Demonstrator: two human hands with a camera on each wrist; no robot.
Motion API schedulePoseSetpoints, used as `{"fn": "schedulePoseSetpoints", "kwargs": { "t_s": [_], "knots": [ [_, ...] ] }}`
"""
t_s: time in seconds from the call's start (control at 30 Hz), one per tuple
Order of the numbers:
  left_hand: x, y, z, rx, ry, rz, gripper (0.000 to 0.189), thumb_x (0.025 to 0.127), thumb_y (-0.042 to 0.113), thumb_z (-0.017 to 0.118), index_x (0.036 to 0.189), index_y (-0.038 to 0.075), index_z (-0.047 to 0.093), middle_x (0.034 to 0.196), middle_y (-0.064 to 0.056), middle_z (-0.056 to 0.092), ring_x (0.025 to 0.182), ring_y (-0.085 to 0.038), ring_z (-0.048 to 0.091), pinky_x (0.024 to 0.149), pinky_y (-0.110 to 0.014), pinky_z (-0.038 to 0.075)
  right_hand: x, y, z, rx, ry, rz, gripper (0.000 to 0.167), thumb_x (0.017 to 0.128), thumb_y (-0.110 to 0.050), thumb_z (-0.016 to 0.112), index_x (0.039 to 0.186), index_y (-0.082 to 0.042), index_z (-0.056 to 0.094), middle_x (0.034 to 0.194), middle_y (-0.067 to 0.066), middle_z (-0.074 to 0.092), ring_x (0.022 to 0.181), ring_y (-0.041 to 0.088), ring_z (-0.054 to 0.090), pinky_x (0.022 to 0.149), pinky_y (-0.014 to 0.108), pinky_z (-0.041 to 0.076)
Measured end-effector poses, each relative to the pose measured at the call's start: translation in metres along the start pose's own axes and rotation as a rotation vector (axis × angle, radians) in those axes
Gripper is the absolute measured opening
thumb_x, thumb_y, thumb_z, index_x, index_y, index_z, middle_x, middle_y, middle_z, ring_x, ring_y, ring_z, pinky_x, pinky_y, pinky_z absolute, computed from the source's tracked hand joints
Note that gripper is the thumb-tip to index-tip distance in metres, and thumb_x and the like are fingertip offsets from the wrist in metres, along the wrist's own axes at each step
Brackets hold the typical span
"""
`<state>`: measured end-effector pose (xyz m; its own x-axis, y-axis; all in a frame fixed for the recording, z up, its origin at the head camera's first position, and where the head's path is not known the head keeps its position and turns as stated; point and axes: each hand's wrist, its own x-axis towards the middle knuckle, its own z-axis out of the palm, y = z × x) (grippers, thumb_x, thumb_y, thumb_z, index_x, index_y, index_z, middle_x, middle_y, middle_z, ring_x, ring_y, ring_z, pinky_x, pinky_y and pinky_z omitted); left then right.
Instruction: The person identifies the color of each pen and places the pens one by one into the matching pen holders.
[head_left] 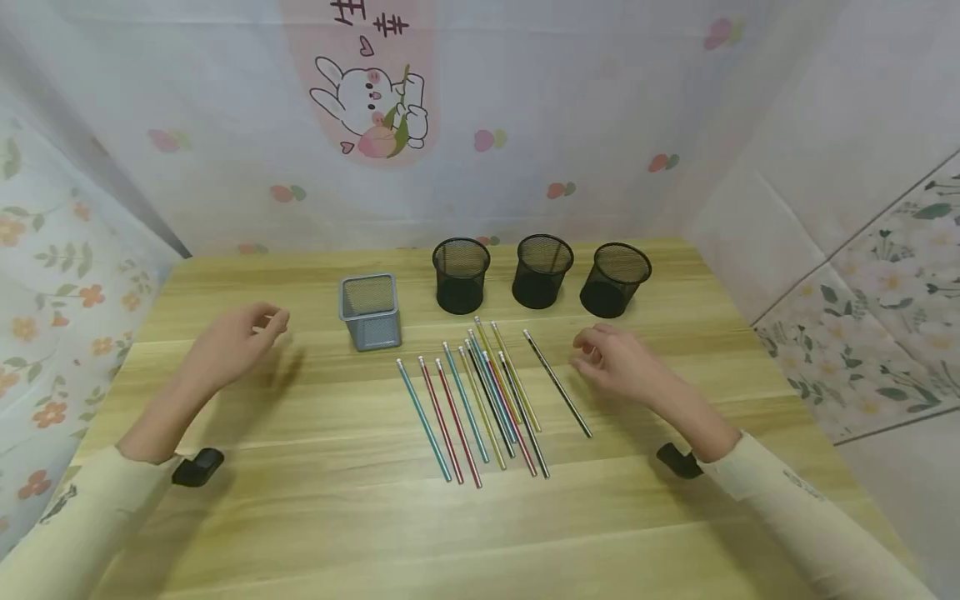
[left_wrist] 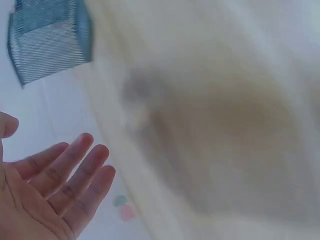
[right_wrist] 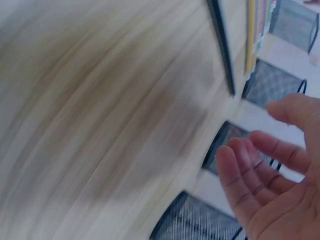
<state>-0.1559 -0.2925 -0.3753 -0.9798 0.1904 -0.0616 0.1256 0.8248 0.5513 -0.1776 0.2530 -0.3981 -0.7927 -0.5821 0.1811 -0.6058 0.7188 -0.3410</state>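
- Left hand [head_left: 242, 346]: raised over the left part of the tabletop [head_left: 360, 517]; fingers loose and slightly bent, thumb apart from them, palm bare; nearest item, the grey holder, well to its right.
- Right hand [head_left: 618, 358]: over the right part of the tabletop; fingers gently curved, thumb standing off from the fingertips, palm bare; just beside the lone black pencil and in front of the right black cup.
- Grey holder [head_left: 377, 327]: square, mesh, upright, left end of the row of containers.
- Left black cup [head_left: 461, 292]: round, mesh, upright, right of the grey holder.
- Middle black cup [head_left: 537, 287]: same pattern, between the other two black ones.
- Right black cup [head_left: 604, 296]: same pattern, right end of the row.
- Lone black pencil [head_left: 558, 385]: flat and slanting, apart from the rest, on their right.
- Blue pencil [head_left: 423, 419]: leftmost, lying separately.
- Red pencils [head_left: 459, 425]: two, side by side, next to the blue one.
- Central pencils [head_left: 512, 417]: blue, yellow, black and pink, close together, some overlapping; pale tips toward the cups.
- Sleeves [head_left: 82, 533]: cream, on both forearms.
- Backdrop [head_left: 600, 100]: pale cloth behind the tabletop, printed with a rabbit [head_left: 367, 100] and small fruits.
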Motion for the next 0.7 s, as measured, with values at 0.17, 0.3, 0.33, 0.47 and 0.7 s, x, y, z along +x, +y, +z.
{"fn": "schedulePoseSetpoints", "kwargs": {
  "t_s": [0.17, 0.3, 0.33, 0.47, 0.7],
  "knots": [
    [0.019, 0.019, -0.005, -0.019, -0.007, -0.051, 0.071, 0.108, 0.054, 0.03, 0.132, -0.007, 0.058, 0.118, -0.021, 0.069, 0.097, -0.035, 0.068, 0.073, -0.046, 0.053, 0.009, -0.015, 0.006, 0.112, -0.058, 0.128, 0.014, 0.091, -0.01, 0.075, 0.096, 0.001, 0.068, 0.085, 0.007, 0.067, 0.073, 0.02, 0.066, 0.066, 0.039, 0.056],
    [0.035, 0.037, -0.003, 0.014, -0.039, -0.065, 0.072, 0.107, 0.056, 0.03, 0.124, -0.005, 0.064, 0.112, -0.019, 0.071, 0.084, -0.031, 0.069, 0.066, -0.041, 0.051, 0.014, -0.023, 0.01, 0.116, -0.1, 0.174, 0.016, 0.09, -0.014, 0.076, 0.093, -0.001, 0.067, 0.081, 0.003, 0.065, 0.073, 0.018, 0.064, 0.067, 0.038, 0.055],
    [0.038, 0.041, -0.001, 0.027, -0.041, -0.059, 0.071, 0.107, 0.056, 0.031, 0.12, -0.005, 0.066, 0.108, -0.02, 0.071, 0.081, -0.031, 0.068, 0.066, -0.042, 0.05, 0.015, -0.024, 0.011, 0.11, -0.102, 0.172, 0.017, 0.09, -0.015, 0.077, 0.093, -0.002, 0.067, 0.081, 0.003, 0.065, 0.073, 0.018, 0.064, 0.067, 0.038, 0.055],
    [0.05, 0.053, 0.007, 0.03, -0.034, -0.034, 0.072, 0.105, 0.06, 0.038, 0.133, -0.003, 0.059, 0.123, -0.022, 0.065, 0.104, -0.039, 0.064, 0.084, -0.054, 0.05, 0.018, -0.029, 0.015, 0.12, -0.106, 0.162, 0.021, 0.09, -0.018, 0.078, 0.095, 0.0, 0.067, 0.083, 0.004, 0.065, 0.073, 0.018, 0.064, 0.068, 0.039, 0.055],
    [0.061, 0.054, 0.028, -0.217, -0.058, 0.051, 0.105, 0.091, 0.055, 0.071, 0.162, 0.004, 0.012, 0.162, -0.021, 0.025, 0.146, -0.044, 0.026, 0.112, -0.063, 0.027, 0.018, -0.03, 0.02, 0.145, -0.116, 0.17, 0.03, 0.089, -0.024, 0.08, 0.099, 0.001, 0.068, 0.087, 0.008, 0.066, 0.074, 0.018, 0.064, 0.069, 0.04, 0.056]
  ]
}}
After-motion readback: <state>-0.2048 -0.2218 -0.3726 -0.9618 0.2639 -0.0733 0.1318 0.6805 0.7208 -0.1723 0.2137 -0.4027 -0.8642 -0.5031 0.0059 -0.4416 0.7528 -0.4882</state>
